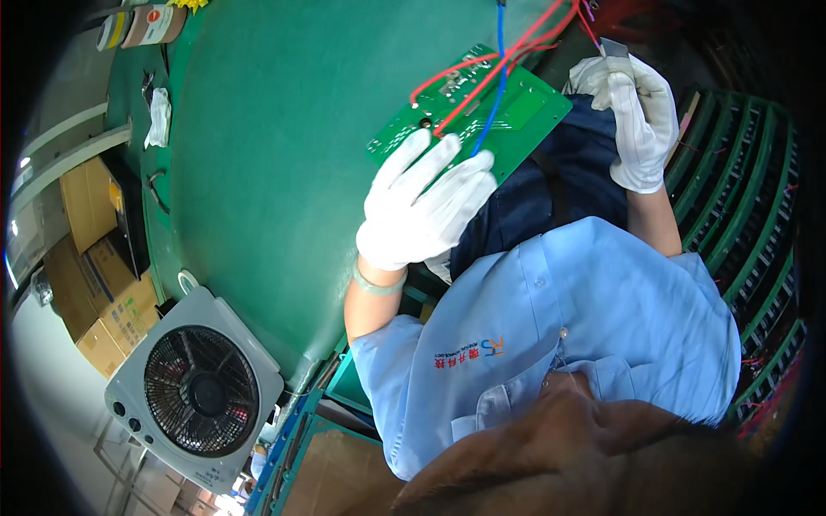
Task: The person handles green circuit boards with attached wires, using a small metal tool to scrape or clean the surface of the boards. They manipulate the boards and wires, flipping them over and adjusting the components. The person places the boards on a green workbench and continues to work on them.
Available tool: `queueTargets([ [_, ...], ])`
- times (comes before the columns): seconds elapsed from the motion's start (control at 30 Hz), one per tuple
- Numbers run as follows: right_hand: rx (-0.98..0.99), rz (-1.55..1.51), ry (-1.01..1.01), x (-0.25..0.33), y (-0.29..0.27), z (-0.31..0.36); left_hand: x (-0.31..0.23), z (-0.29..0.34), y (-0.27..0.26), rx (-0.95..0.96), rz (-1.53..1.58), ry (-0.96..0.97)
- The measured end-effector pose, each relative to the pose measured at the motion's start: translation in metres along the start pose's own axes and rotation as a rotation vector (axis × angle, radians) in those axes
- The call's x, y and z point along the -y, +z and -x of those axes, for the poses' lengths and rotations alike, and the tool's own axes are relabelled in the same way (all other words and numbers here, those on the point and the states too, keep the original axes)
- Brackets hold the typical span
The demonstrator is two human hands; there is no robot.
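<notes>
A green circuit board [525, 112] lies tilted at the near edge of the green table, partly over my lap. My left hand [426, 202], in a white glove, grips its near left edge; the fingers lie spread on top and the thumb is hidden. Red wires [469, 101] and a blue wire [499, 86] rise from the board toward the far side. Right of the board, my gloved right hand [637, 120] is closed in a pinch on a small grey flat piece [614, 48]. A thin red wire runs close to that piece; whether they join, I cannot tell.
The green table [267, 163] stretches to the left. A grey box fan [206, 391] stands at the near left. Pliers [157, 191] and a white cloth [158, 118] lie along the left edge. A green slatted rack [731, 181] curves along my right.
</notes>
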State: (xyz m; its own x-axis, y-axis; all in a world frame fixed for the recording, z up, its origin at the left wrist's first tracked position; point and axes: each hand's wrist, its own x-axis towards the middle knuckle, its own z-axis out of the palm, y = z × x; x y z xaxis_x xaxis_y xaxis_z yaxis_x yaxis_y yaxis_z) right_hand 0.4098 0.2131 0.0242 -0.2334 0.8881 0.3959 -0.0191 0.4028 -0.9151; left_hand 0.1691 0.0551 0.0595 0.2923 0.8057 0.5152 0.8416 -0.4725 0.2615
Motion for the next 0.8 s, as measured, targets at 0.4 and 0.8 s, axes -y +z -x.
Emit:
queueTargets([
  [0.4,-0.021,-0.145,0.037,0.006,0.002,0.001,0.045,0.02,-0.02,-0.737,0.338,-1.009],
  [0.8,0.543,-0.534,0.521,-0.036,0.087,-0.045,0.098,0.088,-0.001,-0.721,0.271,-1.04],
])
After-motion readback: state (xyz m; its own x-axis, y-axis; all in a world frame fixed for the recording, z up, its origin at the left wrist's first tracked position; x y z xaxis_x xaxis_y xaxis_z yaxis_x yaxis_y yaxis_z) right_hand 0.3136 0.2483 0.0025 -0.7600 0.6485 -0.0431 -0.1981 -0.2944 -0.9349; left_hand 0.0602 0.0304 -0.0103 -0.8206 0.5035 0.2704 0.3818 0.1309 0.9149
